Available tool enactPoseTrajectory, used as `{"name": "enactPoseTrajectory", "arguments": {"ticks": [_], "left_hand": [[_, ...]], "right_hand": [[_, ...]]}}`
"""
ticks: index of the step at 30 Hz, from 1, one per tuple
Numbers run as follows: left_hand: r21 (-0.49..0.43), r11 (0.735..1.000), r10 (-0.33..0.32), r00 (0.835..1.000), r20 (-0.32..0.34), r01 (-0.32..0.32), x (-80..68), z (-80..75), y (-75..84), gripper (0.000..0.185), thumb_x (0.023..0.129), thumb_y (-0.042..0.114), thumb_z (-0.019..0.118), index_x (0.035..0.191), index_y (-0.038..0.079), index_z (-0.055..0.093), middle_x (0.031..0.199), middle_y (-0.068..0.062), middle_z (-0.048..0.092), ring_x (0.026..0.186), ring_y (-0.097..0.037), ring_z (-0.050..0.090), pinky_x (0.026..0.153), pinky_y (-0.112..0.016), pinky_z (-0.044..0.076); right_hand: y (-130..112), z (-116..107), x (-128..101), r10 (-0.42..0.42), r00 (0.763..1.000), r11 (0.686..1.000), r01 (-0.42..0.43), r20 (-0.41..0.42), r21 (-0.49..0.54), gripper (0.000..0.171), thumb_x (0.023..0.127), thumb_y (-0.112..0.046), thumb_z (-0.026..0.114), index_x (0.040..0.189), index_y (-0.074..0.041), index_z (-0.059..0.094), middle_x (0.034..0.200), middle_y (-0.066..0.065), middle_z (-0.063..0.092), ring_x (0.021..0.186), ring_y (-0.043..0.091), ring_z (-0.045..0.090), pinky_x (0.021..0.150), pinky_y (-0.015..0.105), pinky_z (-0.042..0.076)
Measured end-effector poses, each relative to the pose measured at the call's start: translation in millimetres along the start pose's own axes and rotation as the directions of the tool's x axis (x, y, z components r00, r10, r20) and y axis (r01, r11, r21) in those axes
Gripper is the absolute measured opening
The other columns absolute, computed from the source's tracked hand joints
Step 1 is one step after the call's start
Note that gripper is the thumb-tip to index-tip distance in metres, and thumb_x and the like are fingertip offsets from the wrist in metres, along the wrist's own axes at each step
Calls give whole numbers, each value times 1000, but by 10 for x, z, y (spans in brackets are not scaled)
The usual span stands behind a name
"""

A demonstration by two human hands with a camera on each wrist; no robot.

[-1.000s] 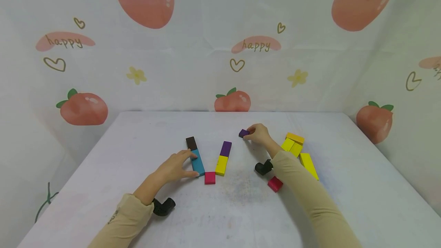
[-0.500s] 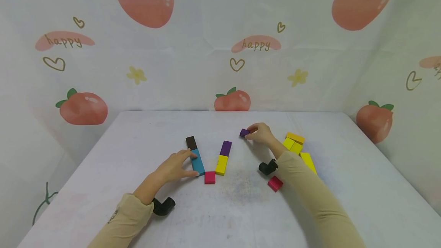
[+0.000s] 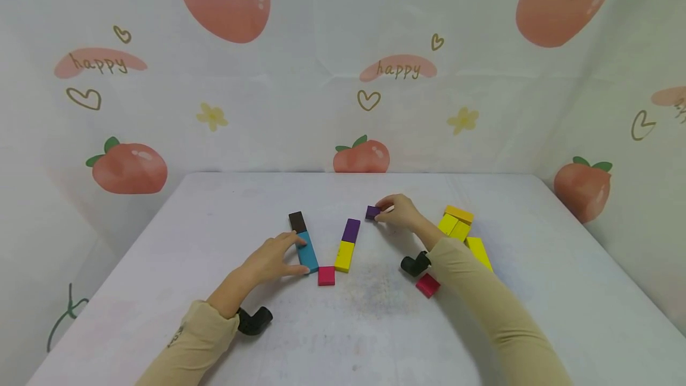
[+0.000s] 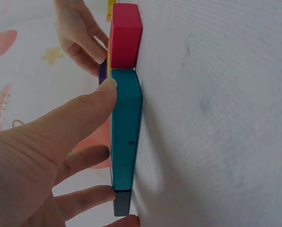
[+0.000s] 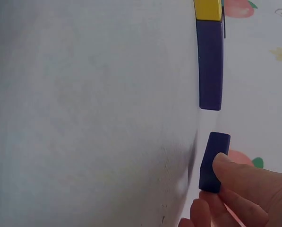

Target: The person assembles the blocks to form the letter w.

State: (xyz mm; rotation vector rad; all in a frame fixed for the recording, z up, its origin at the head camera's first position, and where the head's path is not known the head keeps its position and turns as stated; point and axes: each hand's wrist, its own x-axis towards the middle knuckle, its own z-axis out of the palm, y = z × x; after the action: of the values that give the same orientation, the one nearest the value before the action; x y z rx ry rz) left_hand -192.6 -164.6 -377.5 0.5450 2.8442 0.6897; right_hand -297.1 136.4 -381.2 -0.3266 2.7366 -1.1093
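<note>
While left hand [image 3: 270, 262] rests spread on teal block [image 3: 308, 252] | right hand [image 3: 399, 212] pinches small purple block [image 3: 372, 212]

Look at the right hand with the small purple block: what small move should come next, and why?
Probably slide the small purple block the last bit toward the far end of the longer purple block. The right hand pinches it just short of that end, with a gap showing, while the left hand steadies the teal block.
</note>
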Motion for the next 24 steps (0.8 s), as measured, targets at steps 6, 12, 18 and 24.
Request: {"name": "enactPoseTrajectory", "arguments": {"ticks": [6, 12, 18, 24], "left_hand": [[18, 1000, -18, 1000, 4, 18, 0, -6, 9, 54, 80, 35, 72, 125, 10, 54, 144, -22, 40, 123, -43, 44, 100, -55, 42], [21, 1000, -21, 1000, 3, 21, 3, -3, 7, 54, 80, 35, 72, 125, 11, 54, 143, -22, 40, 122, -43, 45, 98, -55, 43], [25, 999, -25, 1000, 3, 25, 10, 6, 4, 54, 80, 36, 72, 124, 11, 55, 143, -22, 41, 123, -43, 45, 99, -54, 43], [23, 999, -28, 1000, 1, 28, 2, -1, 12, 53, 79, 35, 73, 124, 11, 55, 143, -22, 42, 122, -44, 45, 100, -54, 42]], "right_hand": [[-28, 34, 0, -16, 1000, 1000, 16, 25, -5, 35, 84, -12, 68, 116, 1, 62, 111, 20, 65, 93, 26, 64, 76, 27, 53], [-43, 59, -1, -43, 998, 999, 43, 38, -16, 34, 84, -10, 67, 115, 2, 62, 110, 20, 65, 92, 26, 64, 73, 25, 53], [-57, 71, 6, -64, 996, 997, 66, 56, -28, 34, 83, -9, 67, 115, 3, 62, 110, 20, 65, 92, 27, 64, 72, 25, 53], [-42, 79, 25, -64, 996, 997, 66, 66, -36, 34, 83, -8, 67, 116, 2, 62, 111, 20, 64, 96, 28, 64, 78, 29, 55]]}}
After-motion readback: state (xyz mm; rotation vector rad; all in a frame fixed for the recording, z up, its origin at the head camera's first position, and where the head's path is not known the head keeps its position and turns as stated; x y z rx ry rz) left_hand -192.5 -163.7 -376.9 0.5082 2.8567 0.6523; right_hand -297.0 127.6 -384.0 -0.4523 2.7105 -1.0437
